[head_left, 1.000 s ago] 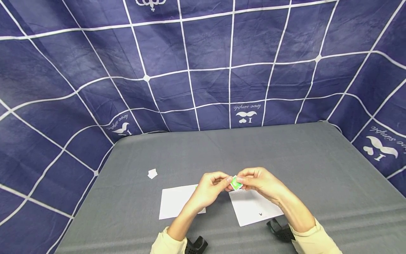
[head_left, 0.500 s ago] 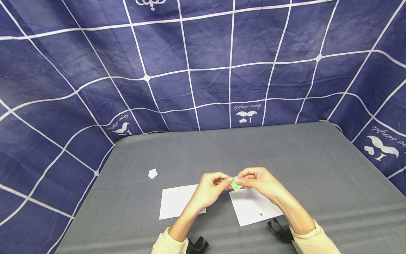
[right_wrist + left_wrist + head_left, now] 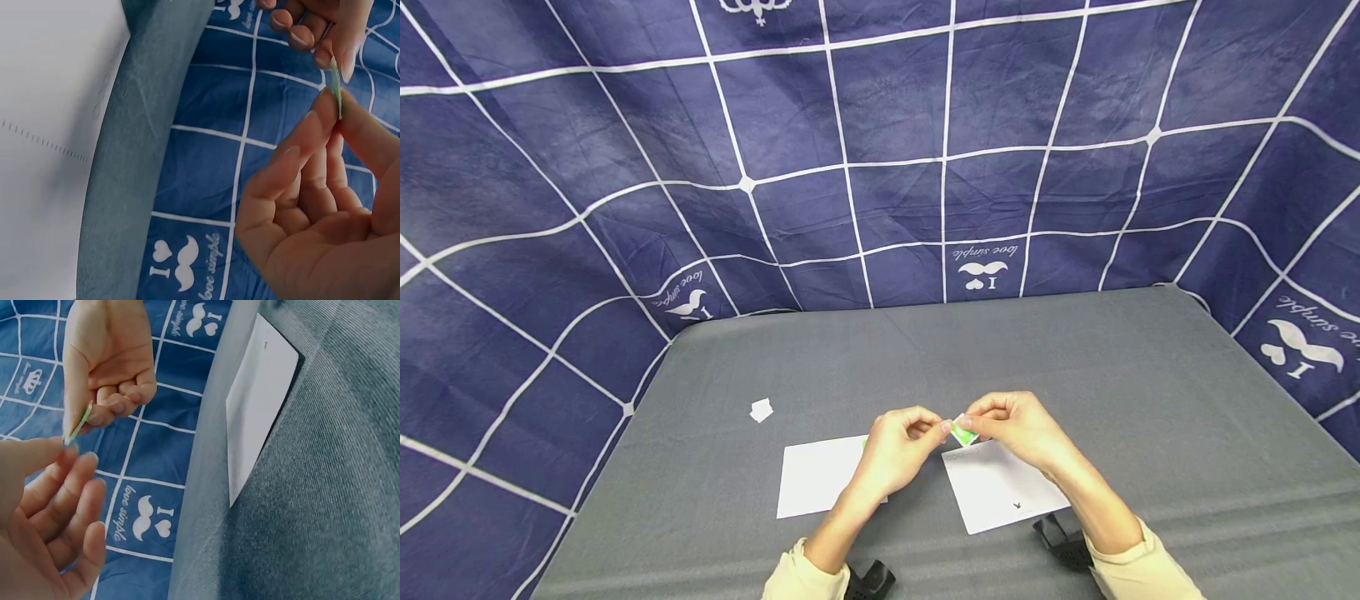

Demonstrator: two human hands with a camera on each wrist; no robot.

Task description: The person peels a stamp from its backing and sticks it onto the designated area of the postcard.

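Observation:
Between both hands, in the air, is a small green and white stamp (image 3: 964, 435), seen nearly edge-on in the right wrist view (image 3: 337, 94). My right hand (image 3: 1018, 429) pinches it between thumb and forefinger, covering its upper right part. The thumb and forefinger of my left hand (image 3: 895, 454) meet at its left corner. Below the right hand lies a white envelope (image 3: 988, 492) with a row of small boxes and a little dark mark. A second white envelope (image 3: 818, 479) is partly hidden by the left hand, with a green patch (image 3: 865, 444) showing at its upper corner.
Several small white paper pieces (image 3: 761, 410) lie overlapped at the left of the grey cloth-covered table (image 3: 880, 358). A blue curtain (image 3: 895, 150) with white lines stands behind and at the sides. Black wrist devices (image 3: 871, 579) sit under the cream sleeves.
The right hand has shifted slightly right and up with the stamp, and the gap between the hands has widened a little. The left thumb now covers less of the stamp. The envelopes have not moved.

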